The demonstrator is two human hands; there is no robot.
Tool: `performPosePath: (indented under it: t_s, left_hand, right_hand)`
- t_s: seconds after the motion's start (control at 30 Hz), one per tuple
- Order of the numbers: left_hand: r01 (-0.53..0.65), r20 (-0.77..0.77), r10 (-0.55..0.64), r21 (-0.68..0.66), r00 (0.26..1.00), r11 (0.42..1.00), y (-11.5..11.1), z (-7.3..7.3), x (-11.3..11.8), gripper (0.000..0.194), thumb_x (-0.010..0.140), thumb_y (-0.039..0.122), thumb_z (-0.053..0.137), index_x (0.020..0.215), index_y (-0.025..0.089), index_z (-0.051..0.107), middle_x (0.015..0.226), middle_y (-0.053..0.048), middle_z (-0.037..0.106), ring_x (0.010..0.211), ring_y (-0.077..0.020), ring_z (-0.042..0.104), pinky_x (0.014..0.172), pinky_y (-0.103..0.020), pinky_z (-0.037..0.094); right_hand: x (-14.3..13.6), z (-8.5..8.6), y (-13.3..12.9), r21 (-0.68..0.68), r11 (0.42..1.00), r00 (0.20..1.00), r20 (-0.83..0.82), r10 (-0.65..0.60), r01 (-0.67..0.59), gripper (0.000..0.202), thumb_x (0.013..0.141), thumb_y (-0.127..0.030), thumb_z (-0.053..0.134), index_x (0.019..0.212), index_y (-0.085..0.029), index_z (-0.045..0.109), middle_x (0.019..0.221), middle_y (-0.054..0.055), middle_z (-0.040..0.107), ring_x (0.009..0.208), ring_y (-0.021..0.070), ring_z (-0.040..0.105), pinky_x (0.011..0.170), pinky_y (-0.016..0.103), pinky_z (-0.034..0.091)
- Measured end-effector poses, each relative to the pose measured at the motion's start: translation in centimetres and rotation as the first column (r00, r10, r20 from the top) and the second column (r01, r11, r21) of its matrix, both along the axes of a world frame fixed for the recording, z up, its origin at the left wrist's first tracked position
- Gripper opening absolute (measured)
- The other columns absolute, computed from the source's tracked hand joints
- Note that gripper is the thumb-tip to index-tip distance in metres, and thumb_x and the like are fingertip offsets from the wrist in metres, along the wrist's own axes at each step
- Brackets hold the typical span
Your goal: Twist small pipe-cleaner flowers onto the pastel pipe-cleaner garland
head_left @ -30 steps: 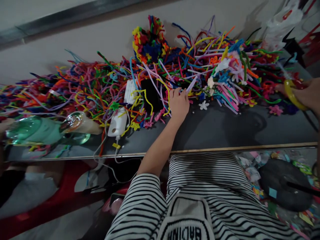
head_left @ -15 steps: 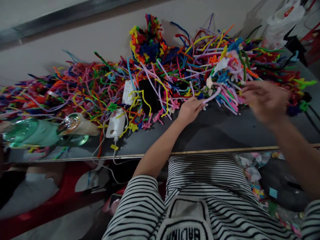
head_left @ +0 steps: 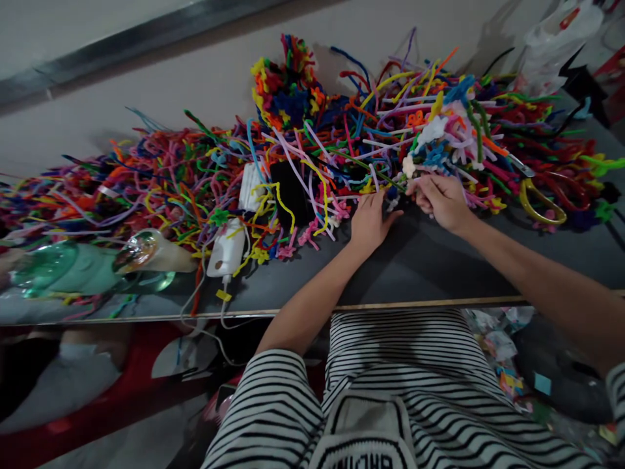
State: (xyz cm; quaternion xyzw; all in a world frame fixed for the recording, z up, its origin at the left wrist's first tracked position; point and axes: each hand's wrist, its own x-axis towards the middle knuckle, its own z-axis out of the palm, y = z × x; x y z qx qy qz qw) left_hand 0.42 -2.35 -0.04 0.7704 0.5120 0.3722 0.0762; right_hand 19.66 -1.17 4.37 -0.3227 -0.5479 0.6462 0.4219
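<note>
Both your hands meet at the near edge of the pipe cleaner pile [head_left: 312, 150], right where the heap spills onto the dark tabletop [head_left: 439, 260]. Your left hand [head_left: 370, 220] lies palm down, fingers stretched loosely forward, the tips just touching the stems at the pile's edge; it looks like it's steadying things more than gripping, and I can't tell if anything is actually pinched under it. Your right hand [head_left: 442, 198] sits just beside it with the fingers curled in and pressed together on something small at the pile's rim, probably a pale pipe cleaner stem or the little white flower piece [head_left: 409, 164] just above it. Too tangled to say which.

Working at the edge makes sense, since single stems poke out there and you don't have to dig through the knot.

The yellow-handled scissors [head_left: 540, 195] lie right of the pile's near edge, well apart from your right hand but within reach. Half buried in the pile, left of your left hand, is a black phone-like slab [head_left: 290, 189]. Next to it sits a white charger block [head_left: 225, 251], its cable trailing off the table front. Further left of the pile lies a clear green plastic bottle [head_left: 73, 267] on its side.
</note>
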Motion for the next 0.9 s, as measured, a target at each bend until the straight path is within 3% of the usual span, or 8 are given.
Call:
performPosePath:
  t_s: [0.1,0.2,0.37,0.57,0.73,0.9]
  left_hand:
    - [-0.028,-0.020,0.027,-0.049,0.999,0.998,0.2,-0.3,0.1,0.041,0.093,0.032,0.067,0.132,0.019,0.060,0.124,-0.015,0.067,0.121,-0.0297,0.059,0.104,-0.045,0.049]
    - [-0.054,-0.031,0.051,-0.087,0.998,0.995,0.5,-0.4,0.0,0.026,0.095,0.022,0.061,0.120,0.019,0.069,0.121,-0.014,0.070,0.116,-0.0281,0.062,0.101,-0.044,0.050]
    - [-0.046,0.171,0.073,-0.160,0.983,0.986,1.5,-0.6,-0.7,0.012,0.092,0.024,0.066,0.096,0.019,0.075,0.087,-0.006,0.075,0.081,-0.0197,0.067,0.080,-0.033,0.054]
    - [0.146,0.602,0.001,-0.195,0.799,0.970,2.5,-1.2,-0.9,0.018,0.092,0.033,0.065,0.096,0.019,0.075,0.077,-0.001,0.073,0.065,-0.0108,0.064,0.064,-0.023,0.052]
    - [0.201,0.676,-0.002,-0.216,0.737,0.955,2.3,-1.1,-0.7,0.026,0.091,0.041,0.067,0.105,0.019,0.075,0.075,-0.001,0.072,0.060,-0.0105,0.064,0.044,-0.019,0.044]
    - [0.275,0.667,-0.088,-0.180,0.740,0.945,1.4,-0.8,-0.2,0.027,0.091,0.042,0.068,0.107,0.021,0.073,0.082,-0.003,0.075,0.063,-0.0107,0.067,0.042,-0.018,0.044]
  right_hand:
    - [0.0,-2.1,0.8,0.026,0.993,0.989,-0.097,-0.110,0.113,0.049,0.085,-0.073,0.061,0.094,-0.025,0.055,0.052,-0.008,0.032,0.041,0.0076,0.030,0.034,0.019,0.018]
    - [0.1,-2.9,1.3,0.027,0.980,0.972,-0.137,-0.192,0.198,0.046,0.084,-0.068,0.065,0.087,-0.024,0.055,0.052,-0.008,0.035,0.041,0.0073,0.029,0.034,0.020,0.019]
    - [0.4,-2.8,0.9,-0.008,0.991,0.980,-0.148,-0.135,0.135,0.039,0.085,-0.059,0.066,0.085,-0.022,0.054,0.054,-0.007,0.042,0.037,0.0052,0.029,0.033,0.019,0.022]
    - [0.0,-2.9,0.4,-0.053,0.995,0.994,-0.059,-0.093,0.089,0.043,0.087,-0.062,0.064,0.085,-0.020,0.054,0.055,-0.007,0.045,0.037,0.0050,0.035,0.032,0.020,0.022]
    - [-0.4,-2.8,0.2,0.002,0.994,0.994,-0.004,-0.112,0.112,0.048,0.078,-0.065,0.075,0.085,-0.019,0.061,0.054,-0.007,0.042,0.037,0.0034,0.028,0.034,0.021,0.015]
    - [-0.4,-3.5,0.5,0.201,0.959,0.974,0.068,-0.217,0.200,0.048,0.071,-0.060,0.083,0.092,-0.019,0.070,0.055,-0.007,0.042,0.044,0.0051,0.030,0.040,0.023,0.019]
